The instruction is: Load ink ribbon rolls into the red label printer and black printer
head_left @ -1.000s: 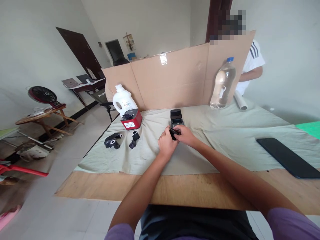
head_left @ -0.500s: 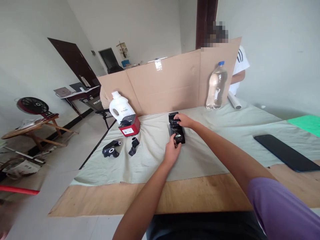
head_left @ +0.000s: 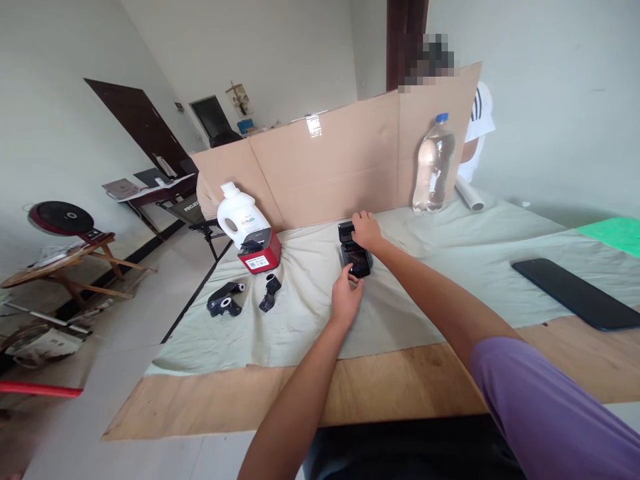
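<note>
Pale green fabric cloth (head_left: 300,327): black plastic box-shaped device (head_left: 361,257) lies mid-cloth, dark lid (head_left: 345,232) raised. Right hand (head_left: 367,231) curls at lid; left hand (head_left: 347,297) touches near end; cannot tell whether either grips. Judged best: steady base, handle lid squarely, without twisting.

Makeshift workroom: cloth-draped table (head_left: 300,327), cardboard screen (head_left: 340,167).

Left grip (head_left: 347,295) and right grip (head_left: 367,231) touch a black device (head_left: 357,257).
</note>
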### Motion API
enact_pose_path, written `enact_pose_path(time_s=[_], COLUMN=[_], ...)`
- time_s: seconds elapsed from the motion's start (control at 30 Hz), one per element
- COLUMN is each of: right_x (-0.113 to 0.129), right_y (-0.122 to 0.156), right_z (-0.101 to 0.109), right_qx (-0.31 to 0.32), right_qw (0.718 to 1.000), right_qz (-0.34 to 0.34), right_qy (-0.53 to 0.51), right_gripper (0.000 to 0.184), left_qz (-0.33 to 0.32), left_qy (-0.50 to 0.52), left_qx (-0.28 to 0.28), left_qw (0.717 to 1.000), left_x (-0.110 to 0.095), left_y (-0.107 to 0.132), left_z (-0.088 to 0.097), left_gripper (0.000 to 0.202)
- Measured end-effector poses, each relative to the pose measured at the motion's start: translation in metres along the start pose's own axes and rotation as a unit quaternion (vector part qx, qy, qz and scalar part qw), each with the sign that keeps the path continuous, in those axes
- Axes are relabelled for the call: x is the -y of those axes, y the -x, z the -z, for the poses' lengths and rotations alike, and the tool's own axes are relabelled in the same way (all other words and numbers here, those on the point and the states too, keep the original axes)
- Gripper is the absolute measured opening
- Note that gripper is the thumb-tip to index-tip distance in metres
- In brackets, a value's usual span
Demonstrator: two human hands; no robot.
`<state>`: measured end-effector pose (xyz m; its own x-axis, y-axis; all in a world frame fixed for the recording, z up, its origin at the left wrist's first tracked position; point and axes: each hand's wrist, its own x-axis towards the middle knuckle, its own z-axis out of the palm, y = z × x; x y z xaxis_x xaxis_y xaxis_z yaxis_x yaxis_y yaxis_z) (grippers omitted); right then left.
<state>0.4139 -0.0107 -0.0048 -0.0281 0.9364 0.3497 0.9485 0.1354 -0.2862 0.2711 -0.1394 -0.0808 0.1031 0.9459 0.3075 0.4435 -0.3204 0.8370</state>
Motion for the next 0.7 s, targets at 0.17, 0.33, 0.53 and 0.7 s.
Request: enact_pose_path(time_s=[0.17,0.33,0.53,0.7], right_x=[-0.007,-0.015,-0.022,-0.022], right_y=[-0.009,-0.011,-0.021,-0.043], right_z=[0.006,0.012,0.027,0.017], right_qx=[0.012,0.048,0.198,0.252], right_qw=[0.999,0.996,0.972,0.962], right_qz=[0.020,0.066,0.112,0.070], right_qy=[-0.022,-0.044,-0.066,-0.083], right_gripper=[0.045,0.037,0.029,0.037], left_qz=[0.012,0.034,0.048,0.057], left_qy=[-0.041,0.056,0.136,0.145], left_qx=[-0.013,0.001,0.012,0.013], left_qw=[0.999,0.998,0.990,0.988], left_x=[-0.001,0.004,0.003,-0.001], left_y=[-0.005,-0.008,-0.005,0.000], left_z=[0.005,-0.001,-0.002,0.000], left_gripper=[0.069,0.053,0.050,0.049])
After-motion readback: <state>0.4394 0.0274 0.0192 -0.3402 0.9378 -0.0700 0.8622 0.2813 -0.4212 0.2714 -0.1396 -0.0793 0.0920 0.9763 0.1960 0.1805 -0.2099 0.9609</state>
